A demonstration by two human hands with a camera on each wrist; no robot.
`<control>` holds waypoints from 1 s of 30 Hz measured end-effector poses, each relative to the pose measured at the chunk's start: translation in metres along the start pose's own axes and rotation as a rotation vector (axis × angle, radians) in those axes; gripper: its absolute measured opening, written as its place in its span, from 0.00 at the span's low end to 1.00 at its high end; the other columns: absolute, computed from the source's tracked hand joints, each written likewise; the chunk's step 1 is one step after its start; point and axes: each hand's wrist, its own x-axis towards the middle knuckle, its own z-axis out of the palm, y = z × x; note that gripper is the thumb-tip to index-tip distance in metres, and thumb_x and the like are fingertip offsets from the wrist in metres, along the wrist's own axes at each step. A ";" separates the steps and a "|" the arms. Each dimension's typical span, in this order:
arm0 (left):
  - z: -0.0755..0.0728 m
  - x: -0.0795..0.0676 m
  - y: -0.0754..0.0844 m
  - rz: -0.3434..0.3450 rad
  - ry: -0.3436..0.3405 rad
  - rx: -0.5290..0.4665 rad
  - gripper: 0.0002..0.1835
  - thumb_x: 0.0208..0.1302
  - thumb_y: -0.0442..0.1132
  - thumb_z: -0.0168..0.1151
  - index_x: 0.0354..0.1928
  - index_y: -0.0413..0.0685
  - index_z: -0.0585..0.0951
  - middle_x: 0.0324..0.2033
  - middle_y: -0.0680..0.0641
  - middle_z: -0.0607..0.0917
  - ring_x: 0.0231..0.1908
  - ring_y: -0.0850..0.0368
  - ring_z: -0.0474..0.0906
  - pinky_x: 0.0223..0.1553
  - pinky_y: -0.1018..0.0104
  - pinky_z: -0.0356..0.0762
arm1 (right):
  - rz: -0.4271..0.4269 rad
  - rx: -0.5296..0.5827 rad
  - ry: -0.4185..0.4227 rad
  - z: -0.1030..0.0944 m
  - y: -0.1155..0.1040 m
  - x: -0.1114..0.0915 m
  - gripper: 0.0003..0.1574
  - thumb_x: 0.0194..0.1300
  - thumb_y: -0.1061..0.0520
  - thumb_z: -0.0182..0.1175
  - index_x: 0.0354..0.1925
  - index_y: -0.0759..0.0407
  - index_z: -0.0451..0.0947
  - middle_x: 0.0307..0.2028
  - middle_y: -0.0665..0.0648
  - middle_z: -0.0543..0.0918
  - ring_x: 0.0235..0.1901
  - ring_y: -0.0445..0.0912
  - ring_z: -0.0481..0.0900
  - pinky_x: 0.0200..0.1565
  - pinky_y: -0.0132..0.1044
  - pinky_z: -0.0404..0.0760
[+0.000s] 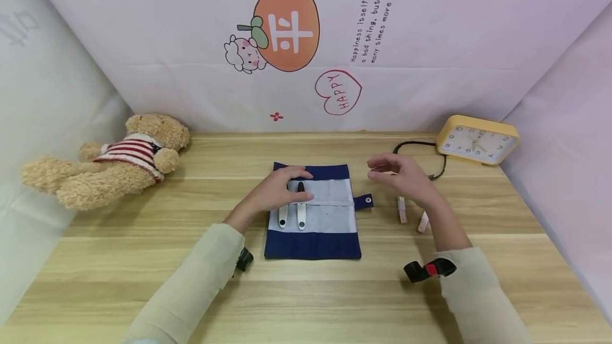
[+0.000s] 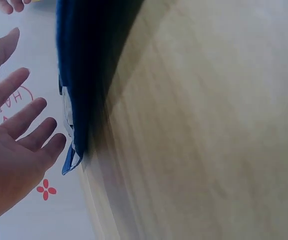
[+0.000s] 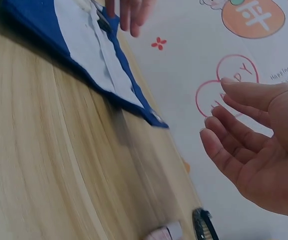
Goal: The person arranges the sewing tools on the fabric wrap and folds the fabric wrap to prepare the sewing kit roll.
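Note:
An unfolded navy-blue fabric pouch (image 1: 313,246) with a pale grey lining lies on the table, its snap strap (image 1: 363,201) pointing right. Tucked into its left part are two slim white tools, the left one (image 1: 283,216) and the right one (image 1: 302,214), which has a black upper end; their kind is unclear. My left hand (image 1: 274,190) hovers over the pouch's left side, fingers loosely spread and holding nothing. To the right of the strap, my right hand (image 1: 404,177) is raised with relaxed fingers, also holding nothing. In the right wrist view its palm (image 3: 263,165) shows bare.
Two small pinkish pieces, one (image 1: 401,210) left of the other (image 1: 423,222), lie beneath my right forearm. A yellow clock (image 1: 478,139) stands at the back right, a black cable (image 1: 413,143) beside it. At the left lies a teddy bear (image 1: 129,161). A printed white backdrop (image 1: 191,25) rises behind the table.

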 end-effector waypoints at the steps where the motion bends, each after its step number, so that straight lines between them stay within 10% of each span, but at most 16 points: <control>1: 0.000 0.000 0.000 -0.003 -0.004 0.009 0.29 0.65 0.48 0.71 0.65 0.45 0.78 0.72 0.42 0.69 0.74 0.46 0.60 0.71 0.48 0.59 | -0.001 -0.008 0.003 -0.003 0.001 -0.002 0.26 0.72 0.49 0.64 0.61 0.62 0.77 0.58 0.65 0.80 0.56 0.53 0.77 0.50 0.37 0.78; 30: 0.008 0.004 -0.001 0.009 -0.142 0.168 0.26 0.66 0.54 0.69 0.61 0.51 0.83 0.76 0.42 0.60 0.77 0.40 0.46 0.72 0.35 0.47 | 0.056 -0.047 0.068 -0.057 0.046 -0.048 0.27 0.72 0.51 0.65 0.62 0.66 0.75 0.55 0.64 0.82 0.48 0.36 0.80 0.46 0.26 0.78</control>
